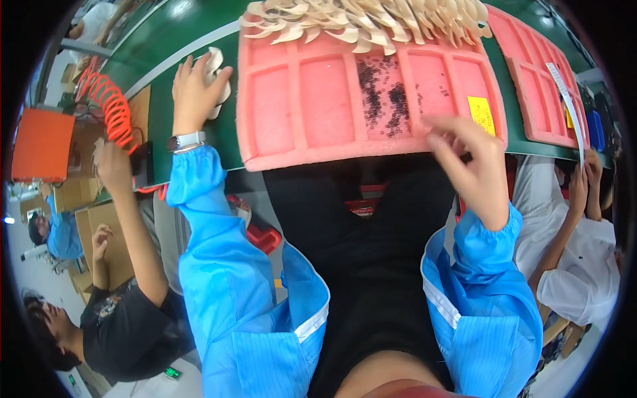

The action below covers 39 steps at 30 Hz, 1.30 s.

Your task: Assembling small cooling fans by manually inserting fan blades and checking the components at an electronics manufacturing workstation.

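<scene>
At the left of the pink tray, my left hand [194,91] lies with its fingers stretched and thumb apart, touching or just over some cream curved pieces [215,109] on the green bench. My right hand [470,159] hovers at the tray's near right edge. Its thumb and index finger come close together and the other fingers curl; anything between them is too small to make out. The pink compartmented tray [272,158] holds many tiny black rings [398,106] in a middle compartment. A heap of cream curved pieces [365,20] covers its far side.
A yellow label [481,115] sits in the tray's right compartment. Further right is a second pink tray [531,99], with a co-worker holding a white strip [564,93]. At left are a red coiled hose [106,99], an orange box [43,146] and another co-worker [129,312].
</scene>
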Each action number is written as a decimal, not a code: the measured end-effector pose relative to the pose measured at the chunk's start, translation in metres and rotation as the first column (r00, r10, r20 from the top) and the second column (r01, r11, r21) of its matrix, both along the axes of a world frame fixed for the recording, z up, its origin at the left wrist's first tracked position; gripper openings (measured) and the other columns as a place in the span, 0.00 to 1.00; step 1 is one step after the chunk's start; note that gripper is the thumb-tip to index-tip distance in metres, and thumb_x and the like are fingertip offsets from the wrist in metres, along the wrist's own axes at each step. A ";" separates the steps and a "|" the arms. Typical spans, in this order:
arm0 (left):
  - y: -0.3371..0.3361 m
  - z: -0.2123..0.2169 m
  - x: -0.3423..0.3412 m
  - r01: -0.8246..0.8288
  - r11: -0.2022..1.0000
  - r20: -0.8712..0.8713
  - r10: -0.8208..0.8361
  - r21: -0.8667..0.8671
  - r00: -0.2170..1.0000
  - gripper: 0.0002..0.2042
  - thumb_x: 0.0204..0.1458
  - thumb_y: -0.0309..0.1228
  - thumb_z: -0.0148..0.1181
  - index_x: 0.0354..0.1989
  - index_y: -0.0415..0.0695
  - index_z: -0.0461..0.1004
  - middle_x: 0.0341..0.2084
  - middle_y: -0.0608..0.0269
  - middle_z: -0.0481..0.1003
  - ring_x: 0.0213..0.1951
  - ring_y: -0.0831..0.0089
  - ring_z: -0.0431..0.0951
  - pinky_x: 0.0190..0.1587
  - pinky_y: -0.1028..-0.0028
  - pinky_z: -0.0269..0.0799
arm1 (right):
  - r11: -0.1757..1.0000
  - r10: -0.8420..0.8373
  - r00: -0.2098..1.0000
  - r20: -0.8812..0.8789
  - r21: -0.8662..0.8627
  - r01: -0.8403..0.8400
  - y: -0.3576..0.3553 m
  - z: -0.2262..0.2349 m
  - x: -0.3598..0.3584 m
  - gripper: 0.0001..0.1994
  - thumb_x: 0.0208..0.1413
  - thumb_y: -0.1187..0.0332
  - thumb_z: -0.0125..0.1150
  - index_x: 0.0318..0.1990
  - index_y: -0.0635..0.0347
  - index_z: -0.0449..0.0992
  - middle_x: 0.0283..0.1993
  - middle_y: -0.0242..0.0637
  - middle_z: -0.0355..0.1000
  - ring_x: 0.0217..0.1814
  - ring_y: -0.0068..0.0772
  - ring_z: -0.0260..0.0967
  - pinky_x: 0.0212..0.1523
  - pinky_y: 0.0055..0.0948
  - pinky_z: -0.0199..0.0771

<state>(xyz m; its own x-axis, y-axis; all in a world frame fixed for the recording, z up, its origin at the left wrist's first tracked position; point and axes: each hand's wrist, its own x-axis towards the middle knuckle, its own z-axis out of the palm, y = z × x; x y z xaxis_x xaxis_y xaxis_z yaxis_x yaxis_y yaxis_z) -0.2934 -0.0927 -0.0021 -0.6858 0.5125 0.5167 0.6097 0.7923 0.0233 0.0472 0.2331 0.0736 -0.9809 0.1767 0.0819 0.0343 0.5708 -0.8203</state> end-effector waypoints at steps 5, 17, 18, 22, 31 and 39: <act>0.023 0.024 -0.009 -0.118 0.992 0.392 0.123 -0.036 0.912 0.26 0.51 0.47 0.69 0.54 0.44 0.77 0.52 0.48 0.77 0.57 0.46 0.74 0.57 0.59 0.71 | 0.789 -0.236 0.947 -0.216 0.526 0.317 0.033 -0.025 -0.039 0.07 0.55 0.73 0.65 0.41 0.62 0.83 0.36 0.44 0.77 0.39 0.42 0.76 0.39 0.37 0.74; 0.024 0.061 0.149 0.050 0.692 0.146 -0.222 0.720 0.964 0.30 0.46 0.31 0.74 0.59 0.37 0.73 0.54 0.52 0.75 0.56 0.62 0.75 0.62 0.64 0.66 | 0.657 0.024 0.994 -0.104 0.752 0.063 0.042 -0.036 -0.084 0.05 0.50 0.75 0.63 0.36 0.62 0.78 0.35 0.44 0.74 0.39 0.50 0.75 0.40 0.43 0.76; 0.032 0.058 0.173 0.030 0.555 0.210 -0.364 0.832 0.907 0.31 0.47 0.31 0.72 0.61 0.34 0.70 0.58 0.48 0.72 0.60 0.57 0.72 0.66 0.60 0.65 | 0.653 0.041 0.996 -0.079 0.756 0.034 0.044 -0.035 -0.082 0.06 0.50 0.76 0.62 0.37 0.63 0.77 0.35 0.44 0.73 0.39 0.50 0.74 0.41 0.42 0.75; 0.056 0.039 0.245 -0.263 0.054 0.216 -0.740 0.963 0.637 0.36 0.43 0.30 0.73 0.63 0.35 0.66 0.62 0.45 0.68 0.63 0.54 0.71 0.65 0.57 0.69 | 0.725 0.099 0.991 -0.090 0.688 -0.010 0.053 -0.032 -0.079 0.06 0.51 0.76 0.61 0.37 0.61 0.78 0.34 0.42 0.75 0.36 0.44 0.75 0.34 0.38 0.76; 0.095 0.020 0.296 -0.501 -0.085 0.069 -0.957 0.861 0.281 0.37 0.42 0.27 0.75 0.62 0.37 0.63 0.66 0.39 0.63 0.65 0.48 0.69 0.67 0.53 0.66 | 0.960 0.000 0.949 -0.315 -0.264 -0.088 -0.037 -0.016 -0.005 0.06 0.53 0.82 0.62 0.37 0.64 0.79 0.36 0.40 0.75 0.33 0.30 0.72 0.33 0.25 0.70; 0.095 0.006 0.302 -0.260 -0.016 0.043 -0.975 0.965 0.218 0.37 0.40 0.23 0.76 0.61 0.40 0.64 0.65 0.36 0.62 0.67 0.47 0.66 0.68 0.52 0.63 | 0.997 -0.011 0.946 -0.324 -0.076 -0.015 -0.048 -0.022 0.013 0.10 0.46 0.84 0.70 0.36 0.63 0.80 0.34 0.39 0.74 0.32 0.35 0.74 0.33 0.29 0.74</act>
